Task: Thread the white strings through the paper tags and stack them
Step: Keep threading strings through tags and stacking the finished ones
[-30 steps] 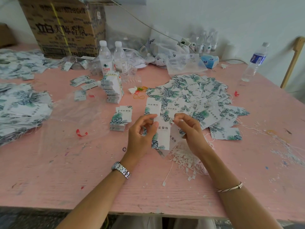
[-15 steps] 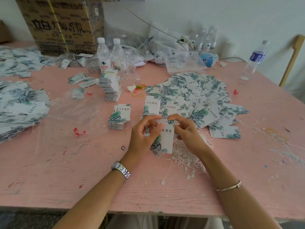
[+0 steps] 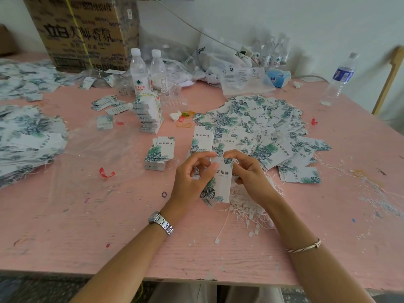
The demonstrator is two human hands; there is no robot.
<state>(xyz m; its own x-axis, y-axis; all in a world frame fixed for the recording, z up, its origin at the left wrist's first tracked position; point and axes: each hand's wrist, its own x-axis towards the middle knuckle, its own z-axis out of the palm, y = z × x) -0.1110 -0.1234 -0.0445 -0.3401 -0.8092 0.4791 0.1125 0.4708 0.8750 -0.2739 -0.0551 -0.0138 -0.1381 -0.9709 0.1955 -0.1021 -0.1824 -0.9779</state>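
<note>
Threading step: both hands have drawn together at the top edge of the white rectangular paper tag [image 3: 220, 182]; a second ago their fingertips stood apart.
Meaning: judged, the string is being fed at the tag's hole. This tag is not yet stacked.
Left hand [image 3: 192, 178]: thumb and forefinger clamped on the tag's upper left edge, other fingers curled behind.
Right hand [image 3: 251, 171]: thumb and forefinger pinched together at the tag's top right corner. Whether a string lies between them cannot be told.
Tag position: held upright above the pink wooden table [image 3: 87, 215], between both hands.
Tag appearance: flat, uncreased, black characters across the upper half, green leaf print at the lower left. More tags sit behind it.
White strings [image 3: 247, 206]: tangled heap on the table, 5 o'clock of the tag.
Small neat tag stack [image 3: 159, 152]: 10 o'clock of the tag.
Loose leaf-printed tags [image 3: 262, 127]: broad spread at 1 o'clock; much work remains.
</note>
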